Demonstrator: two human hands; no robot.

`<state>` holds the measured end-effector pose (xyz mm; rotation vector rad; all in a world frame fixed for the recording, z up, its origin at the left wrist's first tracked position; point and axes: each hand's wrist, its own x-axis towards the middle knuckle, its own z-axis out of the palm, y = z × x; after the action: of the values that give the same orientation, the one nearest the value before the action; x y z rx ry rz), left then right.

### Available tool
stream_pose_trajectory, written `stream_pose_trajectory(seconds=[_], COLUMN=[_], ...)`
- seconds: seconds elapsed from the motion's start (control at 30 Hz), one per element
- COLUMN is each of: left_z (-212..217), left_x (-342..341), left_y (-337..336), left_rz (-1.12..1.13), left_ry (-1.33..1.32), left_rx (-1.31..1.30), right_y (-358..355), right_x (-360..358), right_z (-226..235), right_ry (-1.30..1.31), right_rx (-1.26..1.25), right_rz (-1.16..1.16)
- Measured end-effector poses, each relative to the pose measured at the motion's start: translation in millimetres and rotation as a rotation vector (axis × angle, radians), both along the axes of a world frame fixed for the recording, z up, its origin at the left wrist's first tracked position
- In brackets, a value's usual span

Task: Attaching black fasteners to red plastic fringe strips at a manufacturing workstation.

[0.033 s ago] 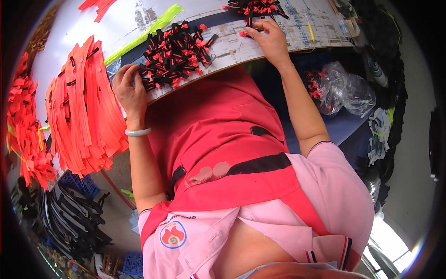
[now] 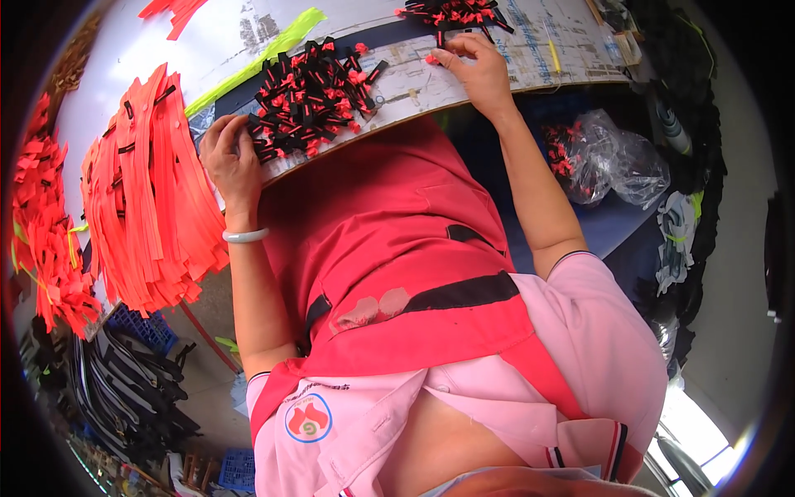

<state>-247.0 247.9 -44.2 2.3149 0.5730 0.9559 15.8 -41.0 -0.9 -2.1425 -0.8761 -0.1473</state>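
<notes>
A heap of small black-and-red pieces [image 2: 313, 95] is spread on a long board [image 2: 464, 83] that crosses the top of the view. The left hand [image 2: 232, 157] is laid at the heap's near-left edge, fingers curled down onto the outermost pieces; whether one is actually pinched cannot be told. The right hand [image 2: 474, 66] is set further along the board, its fingertips [image 2: 443, 56] closed on a single red-tipped piece [image 2: 431, 59], just below a second, smaller pile [image 2: 454, 12] at the top rim.

A pale bangle [image 2: 245, 236] is worn on the left wrist. To the left of that arm, a thick stack of orange strips [image 2: 145, 199] is piled on the white table [image 2: 99, 74], with more orange scraps [image 2: 41, 232] beyond it — and a yellow-green strip [image 2: 257, 60] lies slanted above the heap. Much of the middle is blocked by a red apron [image 2: 389, 248] over pink clothing. To the right, under the board, a clear plastic bag [image 2: 617, 166] holding similar pieces is seen. Black straps [image 2: 124, 389] are bundled at lower left.
</notes>
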Motion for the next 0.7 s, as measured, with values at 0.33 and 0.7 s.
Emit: stream_pose_trajectory(seconds=[0.33, 0.7], left_z=[1, 1], left_x=[-1, 0], left_y=[-1, 0], left_rz=[0.006, 0.004], left_ry=[0.003, 0.025], left_rx=[0.003, 0.022], right_y=[14, 16], right_x=[-13, -22], right_z=[-1, -15], right_ry=[-0.078, -0.063], right_rx=[-0.113, -0.121], right_rz=[0.033, 0.011])
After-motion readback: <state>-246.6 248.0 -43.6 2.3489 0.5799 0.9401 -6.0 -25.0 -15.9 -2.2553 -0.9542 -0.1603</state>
